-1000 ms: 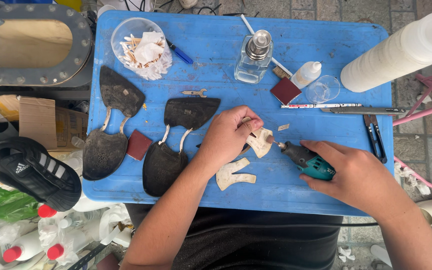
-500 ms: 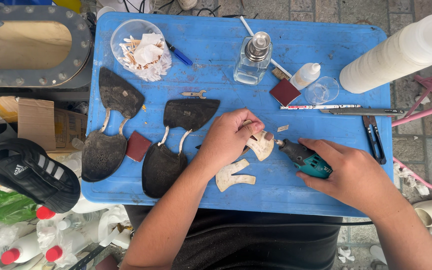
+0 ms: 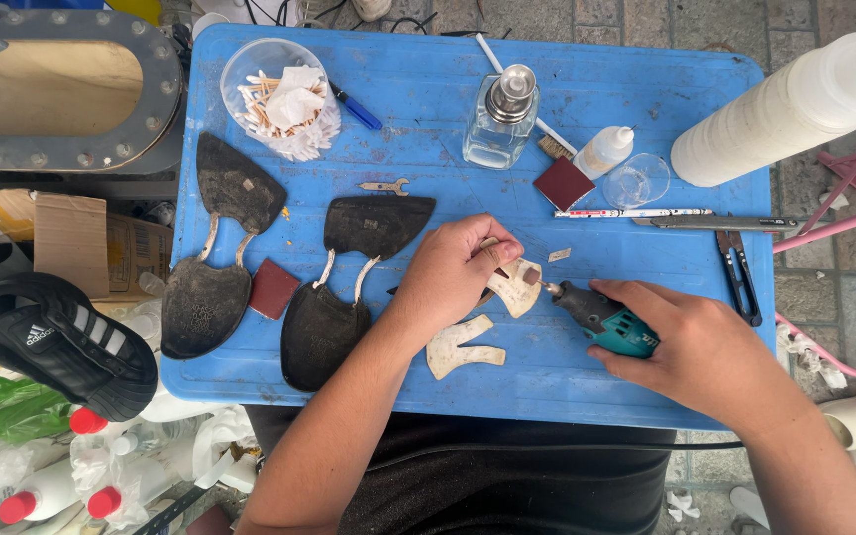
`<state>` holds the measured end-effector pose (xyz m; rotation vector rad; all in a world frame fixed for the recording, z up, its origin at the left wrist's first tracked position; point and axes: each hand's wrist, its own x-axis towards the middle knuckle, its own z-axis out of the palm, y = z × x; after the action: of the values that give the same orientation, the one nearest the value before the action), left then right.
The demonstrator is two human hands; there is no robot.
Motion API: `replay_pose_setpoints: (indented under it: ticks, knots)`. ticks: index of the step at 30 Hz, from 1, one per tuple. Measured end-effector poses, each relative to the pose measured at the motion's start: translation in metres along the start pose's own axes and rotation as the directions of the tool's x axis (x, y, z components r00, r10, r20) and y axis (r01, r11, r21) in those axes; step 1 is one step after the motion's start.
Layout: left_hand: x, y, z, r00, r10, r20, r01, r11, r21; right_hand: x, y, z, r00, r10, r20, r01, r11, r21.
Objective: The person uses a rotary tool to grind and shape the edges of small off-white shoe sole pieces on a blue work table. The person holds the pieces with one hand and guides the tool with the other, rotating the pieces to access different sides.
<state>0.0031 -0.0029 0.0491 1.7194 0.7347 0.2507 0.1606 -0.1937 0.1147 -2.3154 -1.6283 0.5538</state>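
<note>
My left fingers pinch shut on the pale shell-like piece, pressing it flat to the blue tabletop. Right hand wraps closed round the teal rotary tool. Tool's long axis runs up-left from my right palm; its tip meets the piece's right edge. The piece lies just left of the tip, under my left fingertips. A second pale cut-out sits near, below my left hand, untouched.
</note>
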Motion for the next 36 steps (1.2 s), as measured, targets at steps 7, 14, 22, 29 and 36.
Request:
replay_pose_setpoints:
  ticks: [7,14,22,29,36]
  knots:
    - [0.0003,-0.0033,0.0014,0.998,0.058,-0.018,-0.059,0.997,-0.052,0.0003,-0.0031,0.0001,1.000,-0.007,-0.015,0.007,1.000,0.021]
    - [0.0003,-0.0022,0.0002,1.000,-0.001,-0.006,0.001,1.000,-0.012,-0.0006,-0.0050,-0.0051,0.999,0.037,0.036,-0.038,0.999,0.030]
    - [0.0000,-0.0017,-0.0010,1.000,0.020,-0.006,-0.020,0.998,-0.057,-0.0030,-0.0041,-0.0034,0.999,0.019,0.041,-0.022,0.997,0.067]
    - [-0.0009,-0.0005,-0.0001,0.999,-0.053,0.001,0.053,0.999,-0.014,-0.0043,-0.0034,-0.0034,0.996,0.032,0.085,-0.036,0.998,0.048]
    - [0.0004,-0.0039,0.0008,1.000,-0.006,-0.020,0.006,1.000,-0.001,-0.0061,-0.0041,-0.0031,0.996,0.028,0.086,-0.032,0.999,0.042]
